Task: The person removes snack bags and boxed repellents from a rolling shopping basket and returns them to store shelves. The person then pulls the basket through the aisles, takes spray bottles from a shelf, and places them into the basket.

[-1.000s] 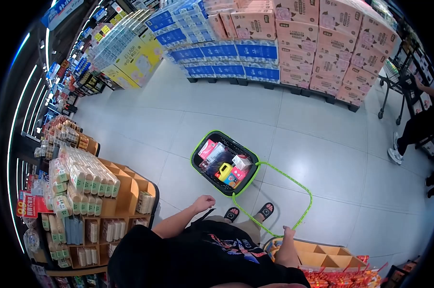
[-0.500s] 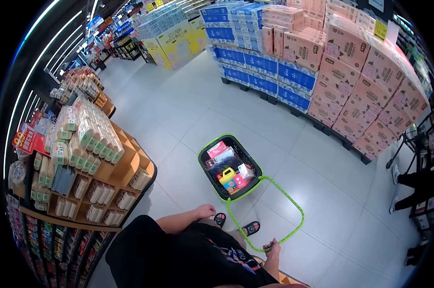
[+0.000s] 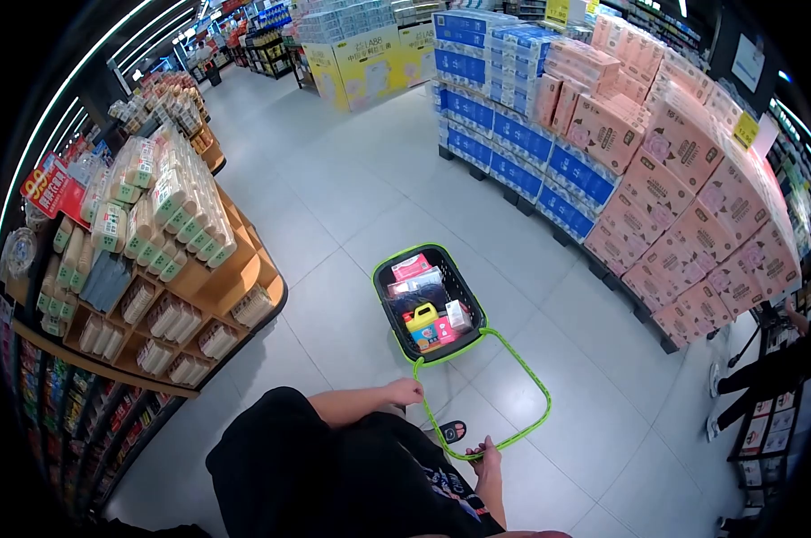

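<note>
A black basket with a green rim (image 3: 477, 316) stands on the floor in front of me. Inside lie a yellow bottle (image 3: 421, 316), a white box (image 3: 458, 314) and pink packages (image 3: 411, 266). Its long green handle (image 3: 546, 392) is tilted out toward me. My right hand (image 3: 486, 455) is closed round the near end of that handle. My left hand (image 3: 406, 391), fingers curled, is beside the handle's left side near the basket; whether it holds anything is hidden.
Wooden shelving (image 3: 260, 262) with packaged goods stands at the left. Stacked blue packs (image 3: 519, 134) and pink packs (image 3: 683, 215) rest on pallets ahead and right. A person (image 3: 768, 368) is beside a cart at the far right. Yellow cartons (image 3: 365, 67) stand farther back.
The view has turned rightward, so the pink stacks look nearer and the left shelving has shifted. My right hand still holds the handle, whose loop sits closer to my left hand.
</note>
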Demonstrator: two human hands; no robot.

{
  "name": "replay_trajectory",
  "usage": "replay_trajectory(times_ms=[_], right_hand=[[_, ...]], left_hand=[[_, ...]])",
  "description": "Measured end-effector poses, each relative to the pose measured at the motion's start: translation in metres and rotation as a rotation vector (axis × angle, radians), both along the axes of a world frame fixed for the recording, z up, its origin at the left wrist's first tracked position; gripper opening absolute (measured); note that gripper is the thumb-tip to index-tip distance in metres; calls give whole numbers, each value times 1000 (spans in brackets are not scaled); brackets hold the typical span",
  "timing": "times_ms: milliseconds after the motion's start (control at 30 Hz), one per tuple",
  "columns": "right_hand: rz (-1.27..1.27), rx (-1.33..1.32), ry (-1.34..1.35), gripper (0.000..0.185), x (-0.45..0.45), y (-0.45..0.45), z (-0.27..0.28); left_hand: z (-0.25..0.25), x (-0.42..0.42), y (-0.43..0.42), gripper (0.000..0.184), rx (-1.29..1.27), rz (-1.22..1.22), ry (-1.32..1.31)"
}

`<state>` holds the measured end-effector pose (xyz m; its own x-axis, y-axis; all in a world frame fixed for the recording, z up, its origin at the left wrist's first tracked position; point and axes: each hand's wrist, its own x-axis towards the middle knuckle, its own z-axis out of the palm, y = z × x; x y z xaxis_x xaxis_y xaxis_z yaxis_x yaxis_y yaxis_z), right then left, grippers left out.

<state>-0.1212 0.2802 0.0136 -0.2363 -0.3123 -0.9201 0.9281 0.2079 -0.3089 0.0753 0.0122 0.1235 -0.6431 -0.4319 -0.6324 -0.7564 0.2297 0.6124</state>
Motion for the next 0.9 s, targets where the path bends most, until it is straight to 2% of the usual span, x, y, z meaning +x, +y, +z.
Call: replay_trajectory(times_ms=[67,167,333,400,467,600,767,900], right_hand=[[57,17,29,34,0,-10,19],[175,59,69,37,0,-23,28],[302,130,20,41,5,-15,17],[271,137,12,37,12,-16,12],[285,177,11,34,25,-26,37],[357,191,121,44,41,-28,36],[341,185,127,42,50,-33,26],[302,191,154,39,55,-44,43]], left_hand=[[3,-1,0,29,-18,3,38],[-39,0,-5,29,-98,-84,120],[-23,-15,9,30,-74,-140,174],[-22,-20,10,30,-62,-165,207],[-28,-22,16,34,-33,-235,204],[-33,-32,21,36,-31,-322,180],[-33,-39,27,35,-10,-386,213],[-38,-40,36,31,16,-474,162]])
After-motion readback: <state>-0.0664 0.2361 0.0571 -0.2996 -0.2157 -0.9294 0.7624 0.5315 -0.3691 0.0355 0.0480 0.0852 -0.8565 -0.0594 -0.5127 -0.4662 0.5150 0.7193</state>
